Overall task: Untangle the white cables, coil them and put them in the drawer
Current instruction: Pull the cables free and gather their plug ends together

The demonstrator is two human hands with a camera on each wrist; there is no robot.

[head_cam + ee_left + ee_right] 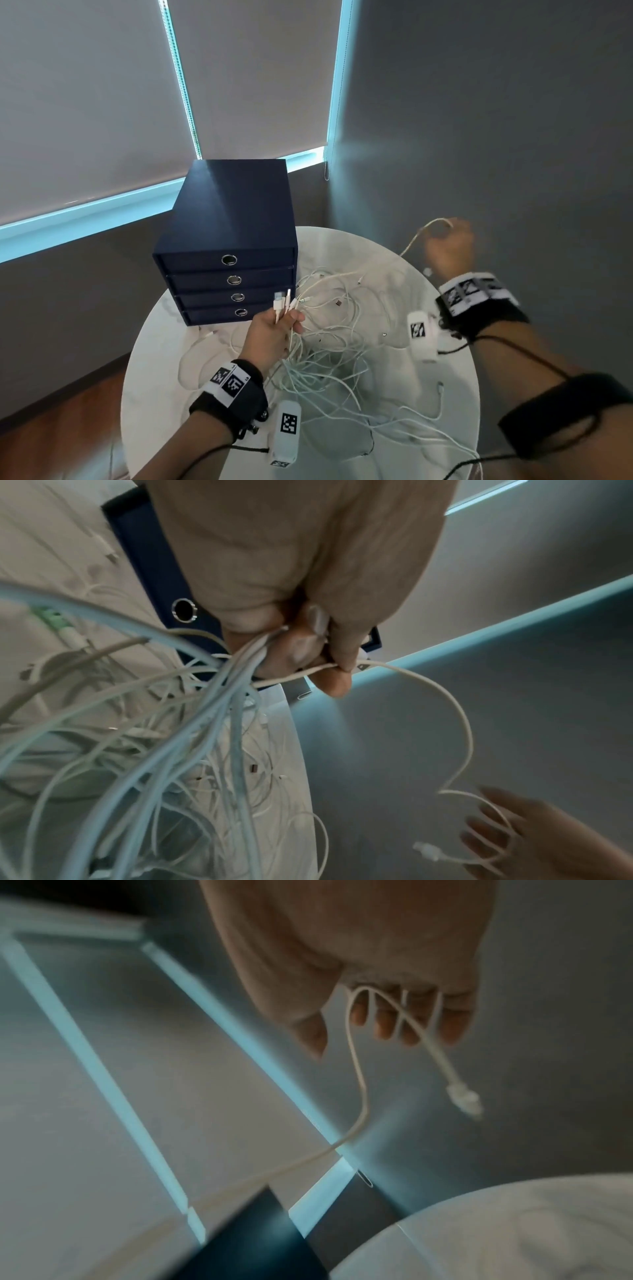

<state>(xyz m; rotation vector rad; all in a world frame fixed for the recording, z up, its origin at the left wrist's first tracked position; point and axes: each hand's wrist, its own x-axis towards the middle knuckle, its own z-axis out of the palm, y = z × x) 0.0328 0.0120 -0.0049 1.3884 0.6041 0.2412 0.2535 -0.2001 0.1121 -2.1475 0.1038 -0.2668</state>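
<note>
The left hand (270, 334) grips a bunch of white cables (329, 346) by their plugs. The right hand (447, 248), fingers curled, holds one cable (356, 1069) above the table (428, 404).

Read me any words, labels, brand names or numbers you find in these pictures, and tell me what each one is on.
No readable words or numbers anywhere.
Wristbands: black-and-white square code markers only, no letters.
White wrist camera units: one code marker each; a small dark mark at the bottom end is too blurred to read.
Blue drawer box: plain, only metal ring pulls.
</note>
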